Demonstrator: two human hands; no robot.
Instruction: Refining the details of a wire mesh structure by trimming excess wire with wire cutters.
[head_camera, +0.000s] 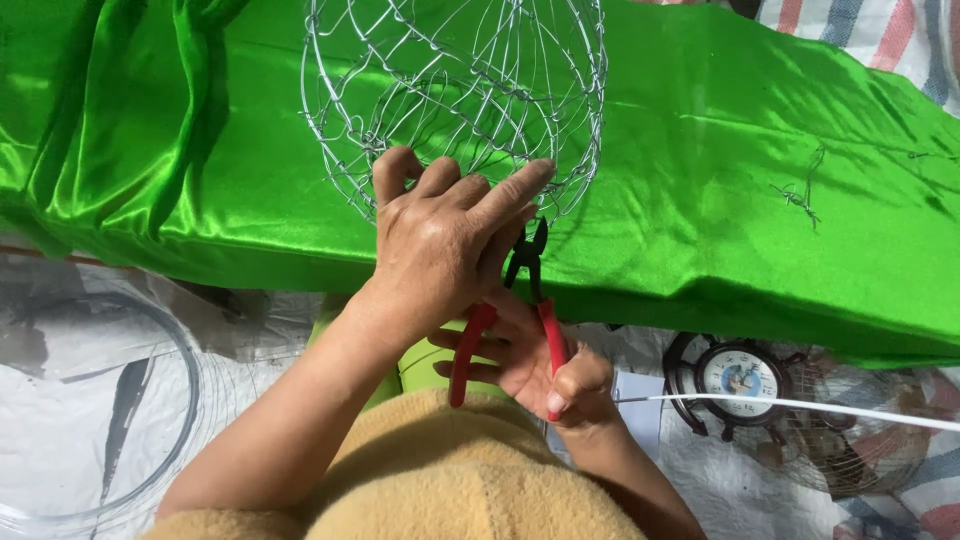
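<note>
Wire frame (455, 95): a rounded cage of thin silver wire, twisted at its joints, resting on the green satin cloth (700, 200) at the top middle of the view; its upper part runs out of the picture.

Left hand (445, 240): laid over the lower rim of the wire frame, palm down, fingers spread and curled onto the wires — pressing on the frame rather than closed in a fist.

Pliers (510, 320): red handles, dark head; the head points up at the lower edge of the wire frame, just under the left hand's fingers.

Right hand (540, 365): below the wire frame and beneath the left hand, wrapped around the red handles — thumb on one, fingers on the other.

Green satin cloth: shiny, draped over a raised surface, spreading well to both sides of the wire frame.

Wire scrap (800, 195): a small twisted piece on the cloth, well right of the wire frame.

Wire coil (110, 400): a big loop on the pale sheet, lower left of the wire frame.

Fan (780, 400): caged, lying lower right of the wire frame, a white cord (800, 405) crossing over it.
</note>
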